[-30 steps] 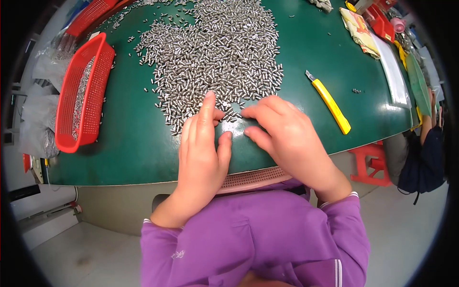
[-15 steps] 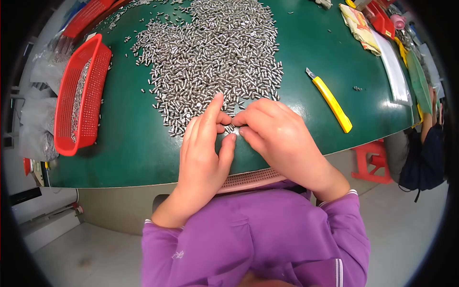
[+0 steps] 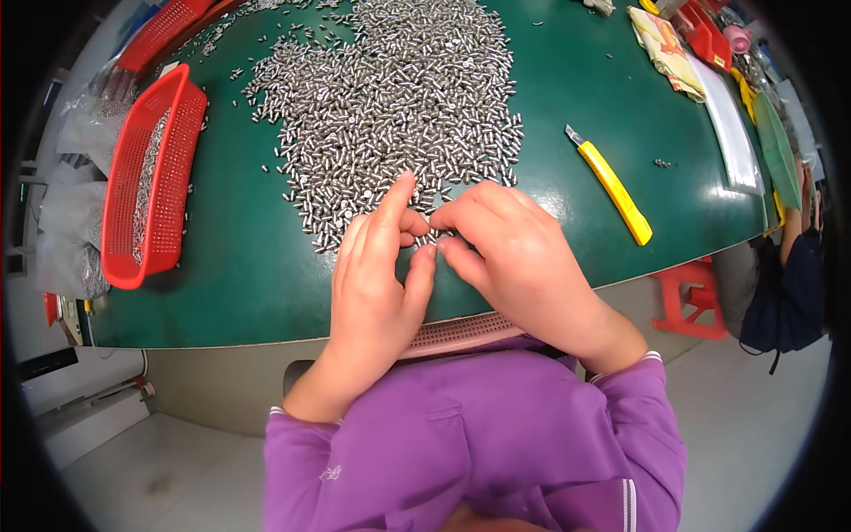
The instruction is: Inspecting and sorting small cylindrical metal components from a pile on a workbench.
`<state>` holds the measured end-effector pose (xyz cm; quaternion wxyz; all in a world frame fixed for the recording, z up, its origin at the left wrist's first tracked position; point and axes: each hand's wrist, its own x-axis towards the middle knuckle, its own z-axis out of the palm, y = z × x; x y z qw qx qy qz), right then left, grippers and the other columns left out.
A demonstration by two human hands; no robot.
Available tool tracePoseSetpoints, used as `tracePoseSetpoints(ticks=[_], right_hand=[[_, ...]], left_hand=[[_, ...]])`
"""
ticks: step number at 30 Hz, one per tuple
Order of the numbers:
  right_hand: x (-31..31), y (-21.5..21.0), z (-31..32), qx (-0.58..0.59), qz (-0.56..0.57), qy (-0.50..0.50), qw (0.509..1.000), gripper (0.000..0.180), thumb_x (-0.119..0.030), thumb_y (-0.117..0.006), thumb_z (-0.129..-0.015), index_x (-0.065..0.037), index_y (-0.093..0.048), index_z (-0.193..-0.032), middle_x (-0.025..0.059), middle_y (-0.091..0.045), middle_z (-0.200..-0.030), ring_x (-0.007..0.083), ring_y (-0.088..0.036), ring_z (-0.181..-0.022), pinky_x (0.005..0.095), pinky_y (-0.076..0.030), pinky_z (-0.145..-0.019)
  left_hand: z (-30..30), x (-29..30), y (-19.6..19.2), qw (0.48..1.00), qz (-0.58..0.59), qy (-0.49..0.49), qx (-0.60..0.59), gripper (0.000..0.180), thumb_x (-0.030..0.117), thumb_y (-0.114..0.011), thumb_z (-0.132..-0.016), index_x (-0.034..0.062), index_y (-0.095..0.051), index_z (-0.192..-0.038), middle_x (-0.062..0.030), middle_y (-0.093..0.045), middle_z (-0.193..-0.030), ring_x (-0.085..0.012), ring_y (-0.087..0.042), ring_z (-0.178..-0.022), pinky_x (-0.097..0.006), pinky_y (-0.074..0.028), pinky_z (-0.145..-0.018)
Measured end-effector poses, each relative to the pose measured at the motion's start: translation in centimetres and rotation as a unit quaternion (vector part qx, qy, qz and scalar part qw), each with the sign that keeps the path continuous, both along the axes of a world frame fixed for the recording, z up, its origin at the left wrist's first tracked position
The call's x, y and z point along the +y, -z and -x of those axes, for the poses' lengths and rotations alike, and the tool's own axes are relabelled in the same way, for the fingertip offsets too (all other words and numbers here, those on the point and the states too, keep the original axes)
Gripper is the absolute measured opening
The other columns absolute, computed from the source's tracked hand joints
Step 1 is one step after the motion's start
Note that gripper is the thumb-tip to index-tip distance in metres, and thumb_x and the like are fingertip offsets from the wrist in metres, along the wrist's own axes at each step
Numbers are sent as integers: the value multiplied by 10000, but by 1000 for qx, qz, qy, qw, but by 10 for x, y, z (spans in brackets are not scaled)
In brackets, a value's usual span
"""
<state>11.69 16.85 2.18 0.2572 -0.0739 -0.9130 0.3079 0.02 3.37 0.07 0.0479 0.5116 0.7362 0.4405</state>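
Observation:
A broad pile of small shiny metal pins (image 3: 399,115) spreads over the green table. At its near edge, my left hand (image 3: 372,257) has its index finger stretched over the pile, while the other fingers curl toward the thumb around a few pins. My right hand (image 3: 523,244) meets it from the right, thumb and index finger pinched at the same small cluster of metal pins (image 3: 432,237). The fingertips of both hands nearly touch, and they partly hide the pins between them.
A red plastic basket (image 3: 113,213) with more pins stands at the left, beside clear plastic bags (image 3: 75,199). To the right lies a yellow utility knife (image 3: 616,195), blade out. Farther right are a patterned cloth (image 3: 667,53) and a red bin (image 3: 705,35). A red stool (image 3: 690,301) stands below.
My right thumb and hand have shifted slightly left toward the left fingertips, and the pins between the fingers show a little differently. The left hand has hardly moved.

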Motion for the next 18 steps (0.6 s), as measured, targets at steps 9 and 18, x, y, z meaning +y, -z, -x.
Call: tracePoseSetpoints(ticks=[9, 18], right_hand=[[2, 4, -5, -3, -5, 4, 1000, 139, -9, -683, -786, -32, -580, -876, 124, -536, -850, 327, -565, -800, 432, -488, -713], [-4, 0, -9, -33, -8, 29, 999, 197, -9, -735, -760, -47, -645, -930, 96, -614, -871, 318, -615, -813, 426, -507, -724]], left_hand=[[1, 2, -5, 1000, -9, 14, 18, 710, -114, -673, -743, 17, -507, -1421, -71, -633, -938, -241, -585, -864, -362, -499, -776], [0, 2, -5, 1000, 16, 17, 12, 675, -105, -676, -738, 38, -545, -1384, -63, -635, -919, -244, -588, -867, -367, -492, -779]])
